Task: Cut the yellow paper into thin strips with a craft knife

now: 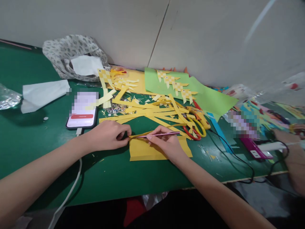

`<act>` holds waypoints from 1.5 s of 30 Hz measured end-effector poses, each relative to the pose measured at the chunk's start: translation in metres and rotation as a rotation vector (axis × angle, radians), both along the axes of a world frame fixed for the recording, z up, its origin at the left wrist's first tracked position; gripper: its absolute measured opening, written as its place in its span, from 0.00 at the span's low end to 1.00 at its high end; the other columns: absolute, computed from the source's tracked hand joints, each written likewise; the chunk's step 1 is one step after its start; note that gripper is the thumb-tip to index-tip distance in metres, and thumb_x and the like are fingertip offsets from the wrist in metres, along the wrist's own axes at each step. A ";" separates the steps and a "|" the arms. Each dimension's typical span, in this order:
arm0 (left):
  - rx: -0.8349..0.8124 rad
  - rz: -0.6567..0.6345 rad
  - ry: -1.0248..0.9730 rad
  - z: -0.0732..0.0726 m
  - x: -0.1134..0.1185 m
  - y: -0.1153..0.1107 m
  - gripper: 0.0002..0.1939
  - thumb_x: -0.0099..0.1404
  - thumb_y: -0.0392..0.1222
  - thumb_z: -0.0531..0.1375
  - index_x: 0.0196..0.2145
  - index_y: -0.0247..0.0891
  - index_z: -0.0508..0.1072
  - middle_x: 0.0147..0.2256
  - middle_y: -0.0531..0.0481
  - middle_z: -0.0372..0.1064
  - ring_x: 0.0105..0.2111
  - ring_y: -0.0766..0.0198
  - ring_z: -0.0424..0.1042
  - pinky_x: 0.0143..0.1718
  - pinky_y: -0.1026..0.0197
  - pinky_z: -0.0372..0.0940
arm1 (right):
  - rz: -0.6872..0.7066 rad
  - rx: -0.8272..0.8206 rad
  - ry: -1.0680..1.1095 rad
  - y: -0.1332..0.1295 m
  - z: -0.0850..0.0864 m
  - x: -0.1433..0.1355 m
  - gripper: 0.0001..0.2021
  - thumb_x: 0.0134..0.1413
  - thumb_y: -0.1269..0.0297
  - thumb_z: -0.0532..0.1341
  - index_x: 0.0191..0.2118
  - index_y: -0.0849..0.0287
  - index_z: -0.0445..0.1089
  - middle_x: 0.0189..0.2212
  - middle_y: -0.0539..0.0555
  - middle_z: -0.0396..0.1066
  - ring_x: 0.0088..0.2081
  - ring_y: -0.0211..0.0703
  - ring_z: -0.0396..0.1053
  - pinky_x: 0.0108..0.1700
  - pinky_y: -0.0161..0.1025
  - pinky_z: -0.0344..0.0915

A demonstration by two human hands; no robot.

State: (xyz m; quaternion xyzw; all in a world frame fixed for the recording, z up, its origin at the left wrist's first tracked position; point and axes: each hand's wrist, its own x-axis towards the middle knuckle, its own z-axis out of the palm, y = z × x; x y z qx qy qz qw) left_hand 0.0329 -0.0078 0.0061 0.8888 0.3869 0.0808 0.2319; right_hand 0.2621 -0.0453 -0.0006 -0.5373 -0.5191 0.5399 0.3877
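A yellow paper sheet lies on the green table in front of me, with a narrow strip along its top edge standing a little off it. My left hand pinches the sheet's upper left corner between thumb and fingers. My right hand holds a slim pink metallic tool over the sheet, its tip pointing left toward that corner. Whether the tool is a blade or a pen I cannot tell. Just beyond lie loose yellow paper strips, and scissors with red and yellow handles.
A phone with a white cable lies at the left, near folded tissue and a patterned cloth bag. Woven paper fish rest on green paper. At right are a glue gun, a magenta power strip and another person's arm.
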 end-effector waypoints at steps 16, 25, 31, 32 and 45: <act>0.008 -0.011 -0.003 -0.001 -0.002 0.001 0.09 0.64 0.43 0.53 0.37 0.40 0.71 0.20 0.58 0.66 0.20 0.69 0.63 0.24 0.65 0.51 | 0.069 0.017 -0.096 0.000 0.005 0.000 0.13 0.42 0.54 0.69 0.26 0.57 0.70 0.22 0.49 0.71 0.24 0.37 0.67 0.26 0.36 0.62; 0.003 -0.013 -0.017 -0.001 -0.002 0.000 0.07 0.64 0.41 0.53 0.36 0.40 0.70 0.20 0.58 0.66 0.19 0.68 0.63 0.23 0.65 0.50 | 0.093 0.047 -0.147 -0.001 0.005 0.001 0.11 0.45 0.55 0.68 0.27 0.57 0.71 0.22 0.49 0.71 0.24 0.37 0.66 0.25 0.35 0.61; 0.011 -0.011 -0.024 -0.002 -0.003 0.001 0.06 0.64 0.40 0.53 0.36 0.40 0.69 0.20 0.57 0.67 0.20 0.68 0.64 0.23 0.65 0.51 | 0.122 0.051 -0.174 0.000 0.005 0.002 0.10 0.46 0.55 0.68 0.29 0.57 0.73 0.25 0.50 0.73 0.27 0.38 0.68 0.28 0.36 0.63; 0.016 -0.008 -0.026 -0.003 -0.003 0.001 0.06 0.64 0.40 0.52 0.36 0.40 0.69 0.21 0.57 0.67 0.20 0.68 0.64 0.24 0.65 0.51 | 0.123 0.051 -0.180 0.000 0.005 0.002 0.10 0.45 0.56 0.68 0.29 0.57 0.73 0.26 0.51 0.74 0.27 0.39 0.69 0.29 0.36 0.63; 0.100 0.106 -0.075 -0.005 -0.002 -0.001 0.10 0.68 0.44 0.50 0.37 0.39 0.68 0.20 0.56 0.66 0.19 0.68 0.64 0.22 0.65 0.52 | -0.089 0.173 0.115 0.004 0.021 0.018 0.10 0.44 0.58 0.69 0.28 0.56 0.70 0.25 0.50 0.76 0.24 0.38 0.71 0.33 0.40 0.70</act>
